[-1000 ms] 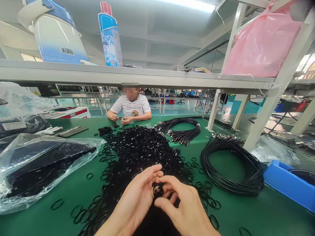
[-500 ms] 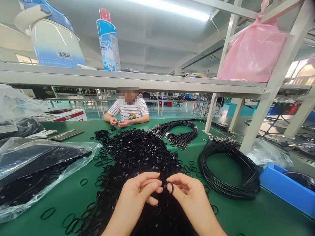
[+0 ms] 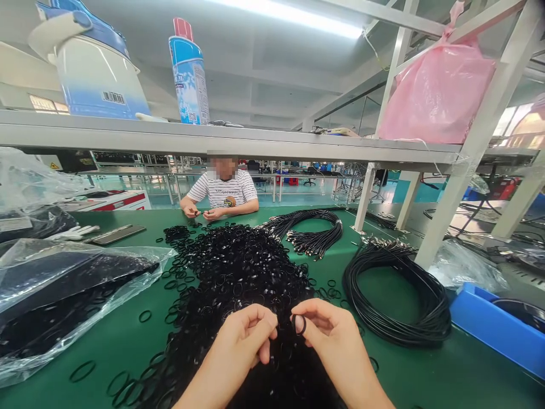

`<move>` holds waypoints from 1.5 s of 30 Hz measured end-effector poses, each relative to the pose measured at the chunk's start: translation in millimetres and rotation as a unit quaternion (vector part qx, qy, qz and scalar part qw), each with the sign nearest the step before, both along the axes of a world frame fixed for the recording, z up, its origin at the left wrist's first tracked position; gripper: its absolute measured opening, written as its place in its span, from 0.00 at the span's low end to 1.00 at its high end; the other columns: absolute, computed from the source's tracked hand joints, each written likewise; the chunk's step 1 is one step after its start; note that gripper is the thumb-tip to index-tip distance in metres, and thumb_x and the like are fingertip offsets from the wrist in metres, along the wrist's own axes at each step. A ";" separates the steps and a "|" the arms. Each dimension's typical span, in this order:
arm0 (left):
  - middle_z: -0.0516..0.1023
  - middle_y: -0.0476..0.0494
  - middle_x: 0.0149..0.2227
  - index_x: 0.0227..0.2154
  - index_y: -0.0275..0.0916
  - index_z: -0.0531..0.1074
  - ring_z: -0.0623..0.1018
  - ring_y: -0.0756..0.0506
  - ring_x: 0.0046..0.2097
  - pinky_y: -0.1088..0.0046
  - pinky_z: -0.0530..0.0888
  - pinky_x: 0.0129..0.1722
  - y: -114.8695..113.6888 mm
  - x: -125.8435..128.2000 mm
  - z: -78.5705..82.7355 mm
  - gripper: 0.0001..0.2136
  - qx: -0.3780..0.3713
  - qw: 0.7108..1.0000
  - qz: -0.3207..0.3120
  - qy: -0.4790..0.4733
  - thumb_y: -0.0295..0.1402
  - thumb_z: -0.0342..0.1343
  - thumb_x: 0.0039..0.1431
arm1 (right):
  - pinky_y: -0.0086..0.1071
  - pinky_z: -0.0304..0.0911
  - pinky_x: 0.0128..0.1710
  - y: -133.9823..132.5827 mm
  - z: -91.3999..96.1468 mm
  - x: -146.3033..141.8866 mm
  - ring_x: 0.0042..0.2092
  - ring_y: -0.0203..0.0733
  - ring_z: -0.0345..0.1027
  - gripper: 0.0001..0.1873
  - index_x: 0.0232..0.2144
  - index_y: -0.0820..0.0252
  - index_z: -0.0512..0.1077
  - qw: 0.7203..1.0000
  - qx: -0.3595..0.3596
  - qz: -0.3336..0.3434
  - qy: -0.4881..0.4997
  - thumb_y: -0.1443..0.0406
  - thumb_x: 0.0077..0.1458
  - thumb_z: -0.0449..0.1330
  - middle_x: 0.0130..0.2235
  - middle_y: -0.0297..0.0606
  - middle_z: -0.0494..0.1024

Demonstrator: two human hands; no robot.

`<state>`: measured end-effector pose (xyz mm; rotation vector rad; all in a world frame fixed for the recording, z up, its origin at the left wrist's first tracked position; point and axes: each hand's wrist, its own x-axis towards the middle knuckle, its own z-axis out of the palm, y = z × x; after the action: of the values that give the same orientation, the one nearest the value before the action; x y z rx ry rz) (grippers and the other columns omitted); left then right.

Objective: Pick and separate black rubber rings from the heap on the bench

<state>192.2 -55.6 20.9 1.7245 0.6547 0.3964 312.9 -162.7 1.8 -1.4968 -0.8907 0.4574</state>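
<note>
A large heap of thin black rubber rings (image 3: 247,261) covers the middle of the green table. Over its near part, my right hand (image 3: 330,335) pinches one black ring (image 3: 299,325) at the tip of the thumb. To its left is my left hand (image 3: 247,335), closed with the thumb pressed to the index finger. Whether anything sits in that pinch is too small to make out. A narrow gap separates the two hands.
Coiled black cables (image 3: 395,295) and a blue bin (image 3: 498,329) lie to the right. A clear plastic bag (image 3: 85,284) of black pieces lies left. Across the table sits a person (image 3: 225,190) handling small pieces. A shelf (image 3: 255,139) spans above, carrying a jug (image 3: 97,68) and spray can (image 3: 187,74).
My hands have moved slightly apart. My left thumb has closed against the index finger. The ring at my right thumb now faces the camera more. The person's hands opposite have shifted a little.
</note>
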 end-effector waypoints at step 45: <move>0.67 0.53 0.15 0.21 0.37 0.68 0.62 0.53 0.19 0.81 0.57 0.18 14.8 1.2 -12.8 0.06 -0.032 0.997 0.063 -0.043 0.32 0.53 0.50 | 0.31 0.61 0.35 -13.0 11.4 40.5 0.39 0.42 0.67 0.10 0.26 0.57 0.68 0.988 -0.024 -0.085 -0.129 0.59 0.56 0.54 0.42 0.36 0.74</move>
<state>193.4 -40.9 8.1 1.6015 0.7090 0.5292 353.4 -175.8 13.3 -1.6869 -0.9486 0.1626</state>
